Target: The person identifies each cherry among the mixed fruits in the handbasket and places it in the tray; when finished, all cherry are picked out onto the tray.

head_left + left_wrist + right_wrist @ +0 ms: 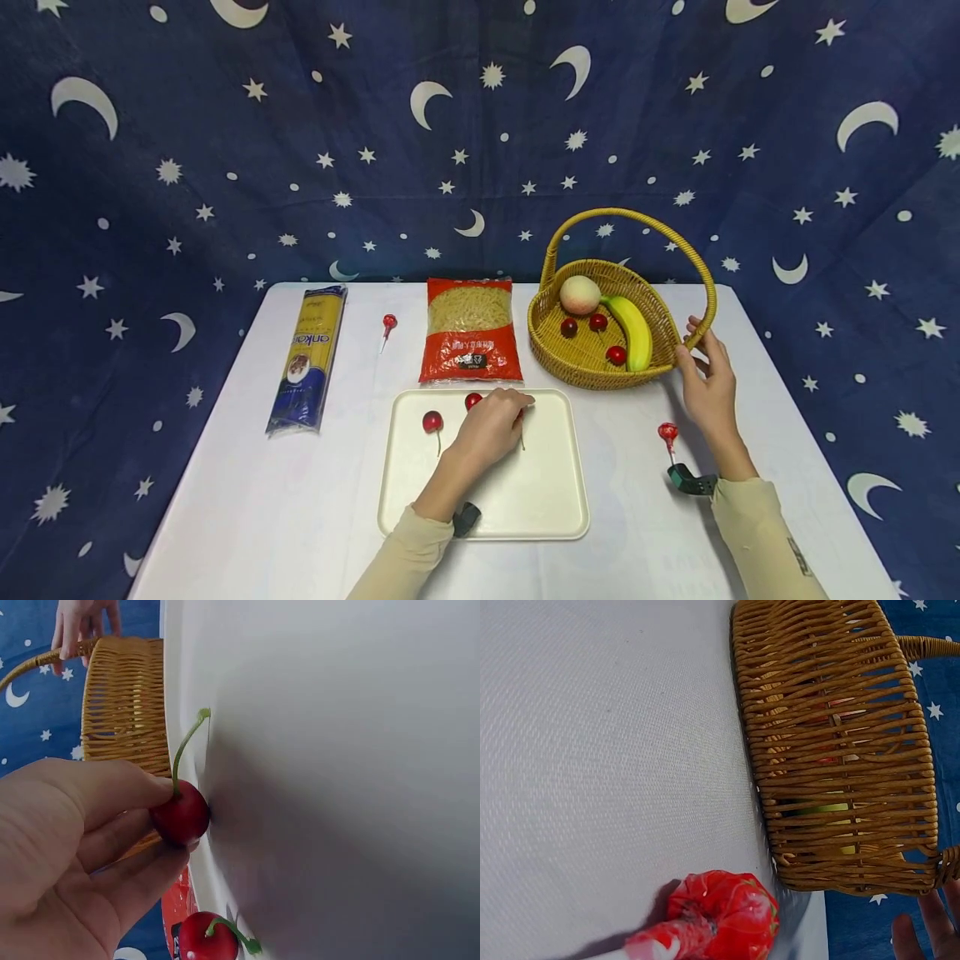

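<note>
My left hand (pixel 489 427) pinches a red cherry (pixel 181 814) between thumb and fingers, low over the cream tray (pixel 510 512); its green stem points up in the left wrist view. Two other cherries lie in the tray, one at the left (pixel 432 422) and one by the far rim (pixel 474 401). At the right, my right hand (pixel 708 387) grips the wicker basket (pixel 592 377) by the lower end of its handle, thumb on the near side. Inside the basket are a peach (pixel 580 295), a banana (pixel 634 329) and three cherries (pixel 617 356).
A red-wrapped lollipop (pixel 667 432) lies near my right wrist, and another lollipop (pixel 389 322) is farther left. Behind the tray lies a red pasta bag (pixel 471 333). A spaghetti packet (pixel 306 360) rests at the left. A starry cloth (pixel 337 125) hangs behind the table.
</note>
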`<state>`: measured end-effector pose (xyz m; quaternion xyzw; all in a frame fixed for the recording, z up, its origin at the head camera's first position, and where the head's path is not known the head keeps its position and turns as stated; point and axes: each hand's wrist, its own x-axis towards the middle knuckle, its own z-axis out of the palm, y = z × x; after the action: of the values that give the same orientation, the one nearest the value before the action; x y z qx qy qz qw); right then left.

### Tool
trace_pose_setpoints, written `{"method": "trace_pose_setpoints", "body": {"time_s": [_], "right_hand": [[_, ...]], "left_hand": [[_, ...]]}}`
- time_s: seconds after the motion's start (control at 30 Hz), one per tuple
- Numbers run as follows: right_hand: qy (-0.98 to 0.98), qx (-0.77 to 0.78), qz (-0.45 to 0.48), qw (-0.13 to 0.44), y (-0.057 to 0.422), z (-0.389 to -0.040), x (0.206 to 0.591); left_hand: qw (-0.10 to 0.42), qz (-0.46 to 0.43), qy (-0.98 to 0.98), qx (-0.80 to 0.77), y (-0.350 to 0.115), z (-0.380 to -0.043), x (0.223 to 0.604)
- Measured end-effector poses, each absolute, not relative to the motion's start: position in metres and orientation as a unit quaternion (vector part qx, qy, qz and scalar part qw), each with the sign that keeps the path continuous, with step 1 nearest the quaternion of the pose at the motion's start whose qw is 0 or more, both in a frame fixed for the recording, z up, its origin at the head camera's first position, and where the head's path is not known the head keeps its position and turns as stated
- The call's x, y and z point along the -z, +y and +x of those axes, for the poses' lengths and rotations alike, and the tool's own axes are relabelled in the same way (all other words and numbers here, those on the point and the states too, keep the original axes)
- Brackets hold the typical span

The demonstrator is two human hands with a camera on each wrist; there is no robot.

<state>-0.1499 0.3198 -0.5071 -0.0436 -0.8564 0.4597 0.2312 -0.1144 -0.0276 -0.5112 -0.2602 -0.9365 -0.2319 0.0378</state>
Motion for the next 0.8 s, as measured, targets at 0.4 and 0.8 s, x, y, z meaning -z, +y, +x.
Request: {"method": "trace_pose_setpoints", "body": {"time_s": [0.4,0.8], "right_hand": [[-0.860,-0.458,-0.063,0.217,0.318,-0.149,0.506],[-0.857,-0.464,-0.056,0.217,0.318,-0.149,0.507]], "left_hand": [[0.048,-0.277,-0.930,0.239,-0.026,-0.116,0.505],[0.086,-0.277,-0.907,0.306,-0.021,-0.128,0.493]]}}
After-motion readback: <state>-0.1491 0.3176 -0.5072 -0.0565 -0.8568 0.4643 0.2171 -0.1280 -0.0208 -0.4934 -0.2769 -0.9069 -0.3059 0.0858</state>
